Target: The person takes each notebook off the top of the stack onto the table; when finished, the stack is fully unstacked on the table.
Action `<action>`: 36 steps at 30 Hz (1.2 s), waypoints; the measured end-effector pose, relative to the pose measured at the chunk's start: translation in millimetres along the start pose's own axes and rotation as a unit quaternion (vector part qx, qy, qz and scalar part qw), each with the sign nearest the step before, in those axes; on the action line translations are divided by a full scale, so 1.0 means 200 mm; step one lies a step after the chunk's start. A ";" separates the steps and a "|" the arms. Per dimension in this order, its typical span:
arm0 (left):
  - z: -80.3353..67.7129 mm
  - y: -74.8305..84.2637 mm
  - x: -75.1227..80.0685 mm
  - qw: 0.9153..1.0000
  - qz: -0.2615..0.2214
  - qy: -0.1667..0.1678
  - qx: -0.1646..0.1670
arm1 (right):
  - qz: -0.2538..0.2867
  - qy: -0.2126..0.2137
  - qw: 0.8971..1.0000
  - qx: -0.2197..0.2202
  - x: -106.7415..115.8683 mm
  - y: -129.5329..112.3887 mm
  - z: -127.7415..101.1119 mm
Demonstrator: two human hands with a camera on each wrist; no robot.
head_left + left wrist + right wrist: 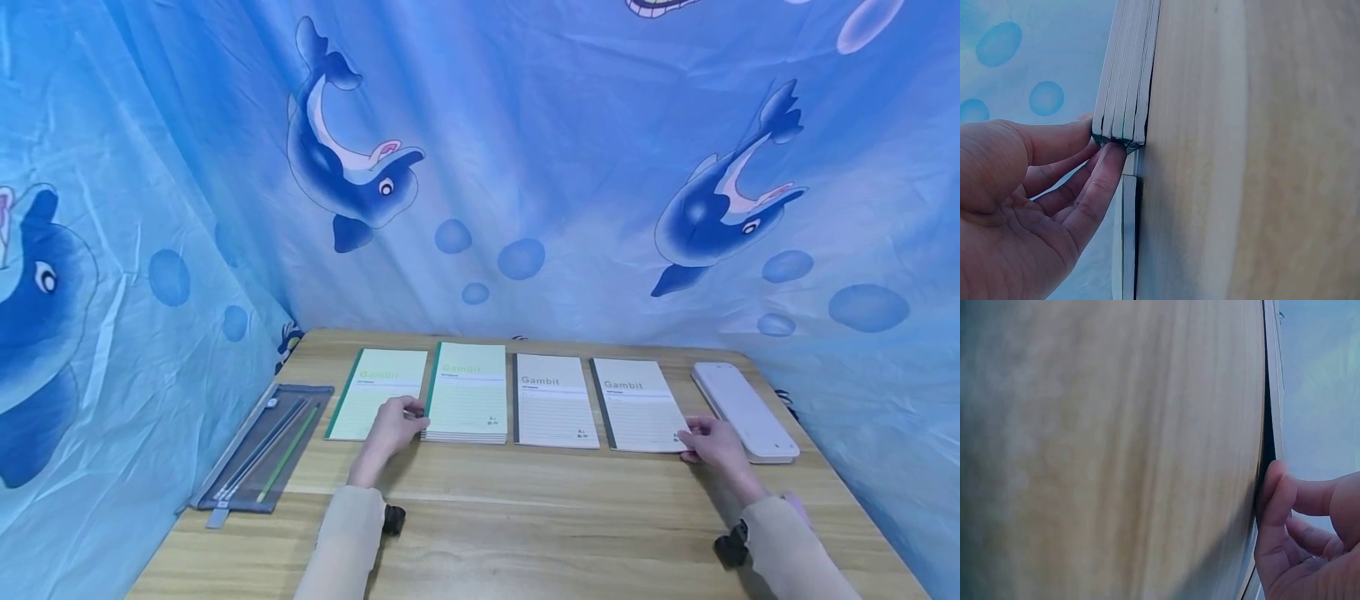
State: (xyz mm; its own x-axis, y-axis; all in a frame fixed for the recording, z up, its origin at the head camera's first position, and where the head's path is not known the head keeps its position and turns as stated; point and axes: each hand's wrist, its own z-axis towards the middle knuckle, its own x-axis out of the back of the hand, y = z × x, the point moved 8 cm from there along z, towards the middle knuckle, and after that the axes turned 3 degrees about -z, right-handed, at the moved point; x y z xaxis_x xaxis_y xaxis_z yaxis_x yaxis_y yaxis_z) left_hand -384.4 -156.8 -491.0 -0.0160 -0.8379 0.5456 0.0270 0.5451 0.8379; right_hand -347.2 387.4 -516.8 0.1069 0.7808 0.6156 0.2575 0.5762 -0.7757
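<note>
In the head view, notebooks marked "Gambit" lie in a row. My left hand [394, 423] is at the lower left corner of a stack of green-spined notebooks [468, 396], thumb and fingers gripping its spine corner; the left wrist view shows several layered page edges [1124, 81] there. Left of the stack is a single green notebook [386, 392], partly behind that hand. My right hand [716, 446] pinches the lower right corner of the rightmost dark-spined notebook [637, 408]. In the right wrist view, that corner is slightly off the table. Another dark-spined notebook [555, 408] lies between.
A mesh zip pouch [258, 450] with pencils lies on the left of the wooden table [465, 533]. A pale pencil case [746, 412] sits at the right, close to my right hand. A blue dolphin-print curtain [480, 167] surrounds the table's back and sides.
</note>
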 end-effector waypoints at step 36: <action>-0.01 0.01 0.00 1.000 0.005 0.001 0.001 | -0.156 0.023 0.986 0.047 0.03 -0.25 -0.08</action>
State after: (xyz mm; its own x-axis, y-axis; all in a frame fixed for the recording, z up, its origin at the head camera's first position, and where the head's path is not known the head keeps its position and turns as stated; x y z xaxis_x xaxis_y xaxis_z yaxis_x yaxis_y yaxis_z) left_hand -382.7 -156.1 -489.6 -0.0139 -0.8320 0.5546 0.0258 0.5542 0.8320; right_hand -344.2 359.0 -472.1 0.0799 0.5521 0.8299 0.1950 0.8078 -0.5562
